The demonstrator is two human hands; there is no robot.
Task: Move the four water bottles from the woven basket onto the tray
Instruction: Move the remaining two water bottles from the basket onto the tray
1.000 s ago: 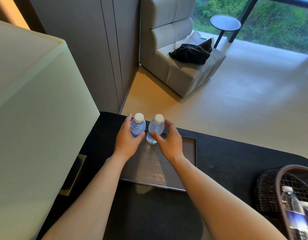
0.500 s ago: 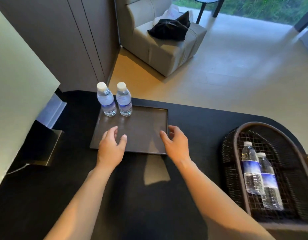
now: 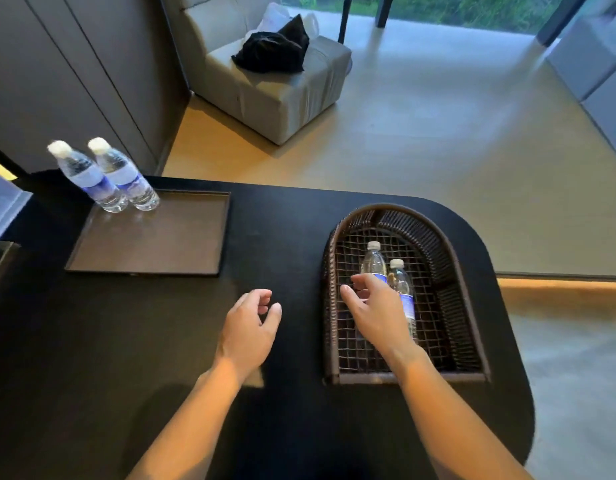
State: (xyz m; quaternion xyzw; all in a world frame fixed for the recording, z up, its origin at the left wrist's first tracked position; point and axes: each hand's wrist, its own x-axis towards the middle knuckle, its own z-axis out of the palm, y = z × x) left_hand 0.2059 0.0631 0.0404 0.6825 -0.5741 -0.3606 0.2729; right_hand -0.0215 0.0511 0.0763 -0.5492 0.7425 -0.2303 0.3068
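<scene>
Since half a second earlier, both hands had left the tray (image 3: 150, 251) and swung right toward the basket (image 3: 452, 258), and the view had turned with them.

At the far left, 2 bottles (image 3: 105, 178) stood upright, touching, on the tray's back-left corner; the rest of the tray was bare. Further right, the left hand (image 3: 247, 327) hovered above the dark table (image 3: 92, 358) between tray and basket, fingers loosely curled, holding nothing. The right hand (image 3: 376, 313) was spread wide inside the basket, thumb and fingers apart, just over the left of the last 2 bottles (image 3: 400, 282); whether it touched the bottle I cannot tell, and it had not closed.

Those 2 lay flat, side by side, caps pointing away, so half the job looked done. They appeared full and sealed, so probably fairly weighty for their size, with thin walls that give under a squeeze and smooth, maybe slick, plastic. The labelled middle seemed the best place to wrap the hand, 1 bottle per hand.
</scene>
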